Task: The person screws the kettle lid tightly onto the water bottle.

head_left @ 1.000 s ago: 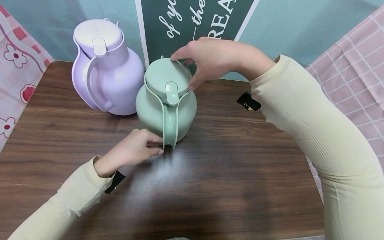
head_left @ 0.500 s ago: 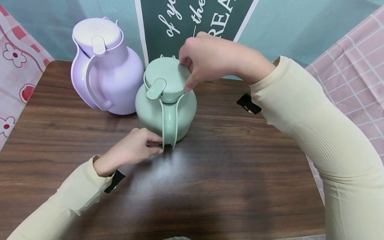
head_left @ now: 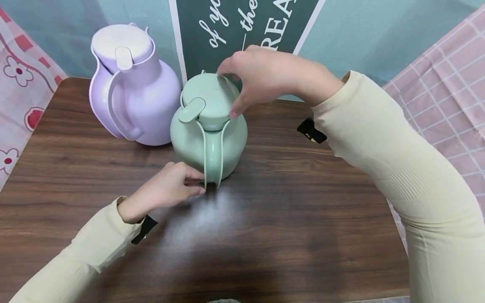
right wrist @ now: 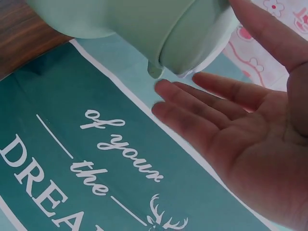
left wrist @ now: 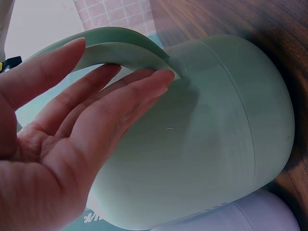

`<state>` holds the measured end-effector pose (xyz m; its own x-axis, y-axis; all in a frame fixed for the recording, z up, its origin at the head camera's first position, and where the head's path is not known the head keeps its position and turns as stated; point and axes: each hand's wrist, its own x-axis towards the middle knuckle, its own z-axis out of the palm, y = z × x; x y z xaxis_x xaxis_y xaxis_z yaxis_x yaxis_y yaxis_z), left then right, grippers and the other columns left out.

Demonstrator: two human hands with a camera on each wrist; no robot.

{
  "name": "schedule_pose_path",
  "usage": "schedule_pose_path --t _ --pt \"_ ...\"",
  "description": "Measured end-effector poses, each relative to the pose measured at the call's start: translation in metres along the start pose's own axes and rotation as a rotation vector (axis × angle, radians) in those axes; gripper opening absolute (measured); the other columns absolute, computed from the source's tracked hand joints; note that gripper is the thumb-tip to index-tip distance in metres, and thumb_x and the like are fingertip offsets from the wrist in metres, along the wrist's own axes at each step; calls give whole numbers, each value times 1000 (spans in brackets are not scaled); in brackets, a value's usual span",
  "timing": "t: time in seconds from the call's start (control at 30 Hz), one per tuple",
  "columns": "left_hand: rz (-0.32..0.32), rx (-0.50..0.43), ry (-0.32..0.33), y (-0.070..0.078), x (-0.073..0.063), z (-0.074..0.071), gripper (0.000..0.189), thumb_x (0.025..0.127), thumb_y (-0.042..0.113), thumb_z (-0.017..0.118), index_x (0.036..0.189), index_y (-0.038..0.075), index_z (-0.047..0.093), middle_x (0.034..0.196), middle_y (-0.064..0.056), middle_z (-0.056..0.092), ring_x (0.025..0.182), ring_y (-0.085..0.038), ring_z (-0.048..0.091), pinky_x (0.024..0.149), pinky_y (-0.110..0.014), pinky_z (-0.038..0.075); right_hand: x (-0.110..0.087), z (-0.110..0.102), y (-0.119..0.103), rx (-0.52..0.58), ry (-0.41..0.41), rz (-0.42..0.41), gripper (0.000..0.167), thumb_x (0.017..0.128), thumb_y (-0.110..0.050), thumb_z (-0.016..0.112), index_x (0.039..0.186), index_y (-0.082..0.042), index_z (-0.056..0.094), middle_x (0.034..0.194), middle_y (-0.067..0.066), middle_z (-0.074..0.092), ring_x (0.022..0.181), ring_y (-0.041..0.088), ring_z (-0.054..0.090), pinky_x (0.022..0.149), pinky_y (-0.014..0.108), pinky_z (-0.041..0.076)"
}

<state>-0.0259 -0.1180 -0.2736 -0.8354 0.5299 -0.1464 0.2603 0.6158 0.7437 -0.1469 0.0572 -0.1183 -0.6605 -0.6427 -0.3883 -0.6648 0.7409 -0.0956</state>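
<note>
A pale green thermos jug [head_left: 233, 143] stands upright at the back middle of the table, its handle [head_left: 213, 155] towards me. My left hand [head_left: 166, 187] pinches the lower end of that handle. In the left wrist view its thumb [left wrist: 62, 65] lies by the handle's outer side, its other fingers under it. My right hand [head_left: 261, 78] is at the jug's lid [head_left: 208, 94], fingers spread and thumb at the lid's near right side. From the right wrist, several fingertips [right wrist: 161, 91] appear just off the lid. The lid's tab [head_left: 192, 110] points left of the handle.
A lilac thermos jug [head_left: 151, 99] of similar shape stands close on the left. Behind hangs a teal cloth [head_left: 363, 33] with a dark green lettered panel [head_left: 197, 46]. A pink checked cloth [head_left: 443, 80] borders the wooden table [head_left: 303, 235] on the right.
The lid has turned, its tab swinging left from in line with the handle. The right hand's fingers closed in, then spread again slightly. My left hand has stayed put.
</note>
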Motion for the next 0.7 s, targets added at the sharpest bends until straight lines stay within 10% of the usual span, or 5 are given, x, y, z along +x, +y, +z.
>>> schedule_pose_path --t 0.4,0.7 --pt "-20 -10 -8 -1 0 2 17 79 7 67 95 7 71 64 8 57 53 -7 44 55 -27 39 2 -2 5 11 -65 -56 71 75 -27 74 136 -11 41 124 8 54 110 20 49 90 33 37" --pt "-14 -6 -2 -2 0 1 16 79 8 67 94 7 72 75 6 65 57 -7 47 58 -27 42 1 7 1 -21 64 -85 39 73 -33 74 99 -8 60 83 5 55 77 21 44 67 31 37"
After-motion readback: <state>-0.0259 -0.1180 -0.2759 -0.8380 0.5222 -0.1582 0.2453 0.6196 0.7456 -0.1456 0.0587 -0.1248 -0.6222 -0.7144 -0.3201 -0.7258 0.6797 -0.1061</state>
